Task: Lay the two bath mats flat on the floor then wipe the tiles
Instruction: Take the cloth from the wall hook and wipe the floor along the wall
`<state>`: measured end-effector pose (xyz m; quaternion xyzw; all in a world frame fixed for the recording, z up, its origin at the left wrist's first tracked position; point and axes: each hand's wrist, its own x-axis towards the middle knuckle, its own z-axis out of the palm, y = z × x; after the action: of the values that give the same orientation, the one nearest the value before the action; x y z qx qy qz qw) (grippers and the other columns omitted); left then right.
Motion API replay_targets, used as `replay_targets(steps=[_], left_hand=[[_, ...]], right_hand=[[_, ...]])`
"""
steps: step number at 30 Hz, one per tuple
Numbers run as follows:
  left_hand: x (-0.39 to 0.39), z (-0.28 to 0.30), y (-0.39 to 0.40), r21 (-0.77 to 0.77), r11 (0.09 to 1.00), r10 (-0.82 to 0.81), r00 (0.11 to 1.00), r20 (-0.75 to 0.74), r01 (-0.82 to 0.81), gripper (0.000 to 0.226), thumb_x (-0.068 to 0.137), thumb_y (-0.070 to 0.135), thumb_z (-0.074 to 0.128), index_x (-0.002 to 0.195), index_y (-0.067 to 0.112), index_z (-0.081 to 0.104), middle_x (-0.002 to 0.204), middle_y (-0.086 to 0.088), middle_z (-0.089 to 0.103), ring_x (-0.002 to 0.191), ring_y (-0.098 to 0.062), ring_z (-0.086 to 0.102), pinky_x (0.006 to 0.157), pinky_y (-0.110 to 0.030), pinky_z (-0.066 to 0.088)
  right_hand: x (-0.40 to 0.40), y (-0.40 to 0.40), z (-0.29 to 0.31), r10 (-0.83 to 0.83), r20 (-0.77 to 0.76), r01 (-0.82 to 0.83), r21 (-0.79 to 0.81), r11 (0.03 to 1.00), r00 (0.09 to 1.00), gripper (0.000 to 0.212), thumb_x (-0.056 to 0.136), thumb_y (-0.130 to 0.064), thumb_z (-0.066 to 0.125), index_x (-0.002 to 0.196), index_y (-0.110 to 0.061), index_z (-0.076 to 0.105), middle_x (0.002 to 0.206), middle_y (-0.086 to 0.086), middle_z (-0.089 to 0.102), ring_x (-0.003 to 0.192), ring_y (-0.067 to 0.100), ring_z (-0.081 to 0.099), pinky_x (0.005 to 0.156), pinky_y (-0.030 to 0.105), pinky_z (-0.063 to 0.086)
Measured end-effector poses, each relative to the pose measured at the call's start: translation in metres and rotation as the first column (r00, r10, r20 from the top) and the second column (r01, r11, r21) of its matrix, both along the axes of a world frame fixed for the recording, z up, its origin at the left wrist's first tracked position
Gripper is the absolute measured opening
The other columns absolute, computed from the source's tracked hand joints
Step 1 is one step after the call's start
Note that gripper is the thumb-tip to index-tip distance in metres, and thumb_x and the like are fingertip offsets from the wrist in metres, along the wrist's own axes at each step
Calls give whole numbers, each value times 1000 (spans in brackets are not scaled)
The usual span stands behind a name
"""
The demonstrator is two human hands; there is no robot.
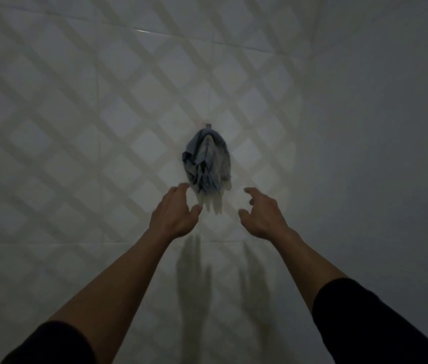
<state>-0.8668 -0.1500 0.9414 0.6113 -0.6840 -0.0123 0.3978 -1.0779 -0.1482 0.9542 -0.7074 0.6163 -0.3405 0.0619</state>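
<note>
A crumpled blue and white cloth (207, 161) hangs from a small hook (208, 125) on a white tiled wall (89, 101). Just below and left of the cloth is my left hand (176, 211), fingers spread and holding nothing. Off to the cloth's lower right, my right hand (262, 211) is open too, with curled fingers. Neither hand touches the cloth. No bath mat is in view.
The tiles carry a diamond lattice pattern in dim light. A plain wall (391, 127) meets the tiled one at a corner on the right. Shadows of both hands fall on the tiles below the cloth.
</note>
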Motion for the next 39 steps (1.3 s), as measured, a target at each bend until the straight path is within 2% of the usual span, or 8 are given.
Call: replay_targets(steps=[8, 13, 17, 19, 22, 30, 35, 39], left_hand=[[23, 58, -108, -126, 992, -29, 975, -222, 1, 70, 96, 51, 49, 151, 11, 28, 144, -17, 48, 132, -35, 46, 104, -46, 42], [12, 71, -133, -143, 988, -99, 939, -330, 54, 51, 102, 45, 42, 138, 9, 43, 130, -17, 59, 120, -35, 55, 93, -38, 46], [5, 72, -144, -124, 986, -145, 925, -352, 107, 40, 100, 41, 49, 117, 5, 57, 113, -16, 65, 105, -35, 60, 85, -37, 51], [1, 73, -148, -127, 984, -161, 911, -380, 122, 37, 99, 38, 50, 104, 3, 61, 102, -18, 66, 95, -36, 63, 83, -45, 55], [-5, 78, -148, -235, 970, -171, 866, -470, 64, 32, 99, 32, 44, 99, 2, 57, 97, -17, 62, 90, -35, 60, 78, -44, 54], [-6, 81, -141, -360, 923, -164, 705, -690, -137, 21, 103, 28, 35, 105, 9, 42, 88, -6, 45, 83, -25, 42, 72, -32, 29], [3, 32, -140, -360, 931, -244, 635, -733, -58, 23, 100, 29, 46, 88, 11, 38, 70, 6, 42, 60, -3, 43, 58, -30, 34], [15, -21, -119, -221, 974, -132, 702, -699, -37, 27, 94, 40, 56, 98, 15, 49, 80, 8, 55, 72, -3, 55, 59, -24, 42]], right_hand=[[61, -101, 49, -48, 122, 67, -156, 986, 991, 59, 95, -38, 55, 145, -15, 36, 139, 17, 51, 123, 35, 52, 97, 41, 46], [78, -139, 58, -76, 415, 114, -66, 991, 907, 86, 83, -44, 70, 151, -18, 23, 146, 15, 44, 129, 35, 48, 104, 46, 46], [83, -153, 60, -67, 569, 119, -55, 991, 819, 57, 74, -33, 80, 120, -13, 53, 120, 11, 63, 102, 29, 63, 87, 44, 58], [84, -154, 63, -27, 557, 89, -84, 992, 830, 28, 74, -24, 76, 96, -12, 61, 95, 9, 68, 83, 26, 65, 72, 39, 60], [85, -155, 69, 40, 503, 77, -210, 975, 863, 20, 81, -22, 63, 93, -8, 53, 84, 9, 59, 74, 27, 57, 58, 35, 46], [79, -151, 72, 185, 556, 102, -444, 890, 810, 9, 89, -18, 54, 93, -23, 48, 80, -7, 53, 69, 10, 51, 61, 31, 43], [73, -141, 25, 163, 503, 31, -355, 934, 849, 24, 84, -24, 62, 66, -15, 50, 61, 4, 49, 54, 16, 43, 53, 31, 34], [65, -125, -32, 143, 389, -61, -215, 975, 910, 30, 91, -34, 62, 72, -13, 55, 61, -3, 51, 55, 11, 47, 50, 26, 33]])
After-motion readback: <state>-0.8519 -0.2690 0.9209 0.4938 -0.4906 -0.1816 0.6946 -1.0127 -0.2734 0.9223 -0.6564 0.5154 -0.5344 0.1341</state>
